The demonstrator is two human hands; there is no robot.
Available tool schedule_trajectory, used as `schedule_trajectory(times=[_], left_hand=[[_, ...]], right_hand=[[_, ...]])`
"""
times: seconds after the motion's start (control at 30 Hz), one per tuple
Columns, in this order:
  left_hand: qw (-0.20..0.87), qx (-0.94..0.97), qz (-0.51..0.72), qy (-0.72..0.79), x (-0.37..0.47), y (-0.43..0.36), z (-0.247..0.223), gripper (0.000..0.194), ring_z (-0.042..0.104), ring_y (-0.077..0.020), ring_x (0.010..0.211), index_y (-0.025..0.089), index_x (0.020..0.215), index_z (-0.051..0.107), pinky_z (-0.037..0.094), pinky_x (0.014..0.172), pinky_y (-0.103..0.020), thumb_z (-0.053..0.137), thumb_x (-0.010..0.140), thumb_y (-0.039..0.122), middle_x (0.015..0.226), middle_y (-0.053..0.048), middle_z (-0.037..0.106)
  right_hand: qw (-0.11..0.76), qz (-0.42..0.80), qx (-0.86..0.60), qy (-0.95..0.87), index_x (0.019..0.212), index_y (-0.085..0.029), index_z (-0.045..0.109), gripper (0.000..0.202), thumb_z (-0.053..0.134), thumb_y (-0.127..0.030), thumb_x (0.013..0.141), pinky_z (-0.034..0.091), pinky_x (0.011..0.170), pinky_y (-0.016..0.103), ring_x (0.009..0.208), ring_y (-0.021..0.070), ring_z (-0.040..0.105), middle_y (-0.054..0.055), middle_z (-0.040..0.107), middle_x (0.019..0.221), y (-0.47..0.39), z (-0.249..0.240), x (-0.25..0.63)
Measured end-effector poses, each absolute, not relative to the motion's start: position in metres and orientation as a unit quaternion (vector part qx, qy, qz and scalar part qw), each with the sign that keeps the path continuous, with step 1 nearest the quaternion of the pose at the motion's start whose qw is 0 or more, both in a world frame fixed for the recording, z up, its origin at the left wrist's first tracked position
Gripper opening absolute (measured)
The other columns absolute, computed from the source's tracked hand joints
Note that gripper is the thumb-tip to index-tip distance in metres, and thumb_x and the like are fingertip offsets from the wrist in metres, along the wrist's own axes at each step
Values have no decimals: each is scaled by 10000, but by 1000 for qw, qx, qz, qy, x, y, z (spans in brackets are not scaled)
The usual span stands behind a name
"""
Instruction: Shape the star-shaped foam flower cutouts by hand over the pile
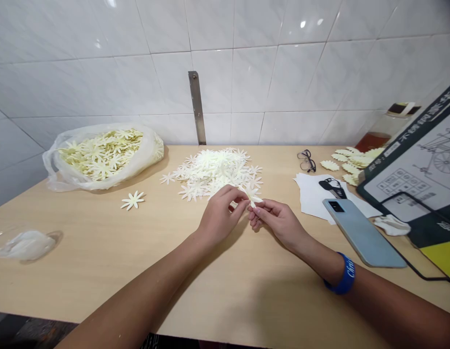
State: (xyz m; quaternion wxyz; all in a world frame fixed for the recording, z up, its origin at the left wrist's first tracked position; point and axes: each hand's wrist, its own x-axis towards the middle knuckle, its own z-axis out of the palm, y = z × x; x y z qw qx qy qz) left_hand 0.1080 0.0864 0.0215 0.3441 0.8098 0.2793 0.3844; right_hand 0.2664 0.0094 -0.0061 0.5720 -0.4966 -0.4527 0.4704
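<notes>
A pale cream flower cutout [251, 193] is pinched between both hands, just in front of a heap of white flower cutouts [217, 167] on the table. My left hand [225, 212] grips its left side between thumb and fingers. On the lower right of the flower, my right hand [278, 220] closes its thumb and fingers at a petal. One single flower [133, 200] lies apart on the tabletop, left of the heap. A plastic bag [152, 148] holds many yellowish flowers at the back left.
To the right lie a phone [365, 232], white paper [312, 196], glasses [307, 161] and leaf-shaped pieces [329, 165]. A box [421, 169] leans at the far right, near a jar [377, 133]. A clear plastic bundle [26, 245] rests at the left.
</notes>
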Motion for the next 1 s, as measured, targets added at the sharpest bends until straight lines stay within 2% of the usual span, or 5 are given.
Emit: schedule_trajectory(times=[0.13,0.27,0.37,0.7,1.0], left_hand=[[431,787,351,267,109,84,22,145,639,-182,845,222,876,746,520,639,-258,614,832,267,933,-64,683],[551,721,308,287,111,86,25,106,642,-180,772,192,794,761,546,622,-276,691,754,261,861,-60,699],[601,686,283,298,110,87,30,73,630,-158,721,168,730,755,549,639,-281,720,712,229,783,-51,692],[641,671,252,274,107,92,31,119,619,-137,722,153,714,754,529,663,-259,748,695,270,752,-38,684],[675,643,232,278,105,95,32,205,606,-138,730,140,747,755,513,715,-282,784,668,328,713,-36,687]], right_hand=[[572,443,-498,-477,806,-181,687,316,704,-496,791,527,599,314,599,156,612,31,661,694,10,-8,269],[552,423,-493,-523,785,-184,701,264,668,-440,842,523,621,317,628,162,621,39,672,719,9,-10,272],[549,416,-493,-532,772,-185,702,255,662,-425,848,522,622,325,630,169,624,41,674,712,7,-9,272],[547,417,-494,-532,731,-185,697,262,666,-418,847,536,618,324,611,168,638,40,687,690,5,-8,271],[550,426,-470,-543,774,-182,713,233,672,-398,850,548,611,321,621,164,641,44,695,712,4,-8,273]])
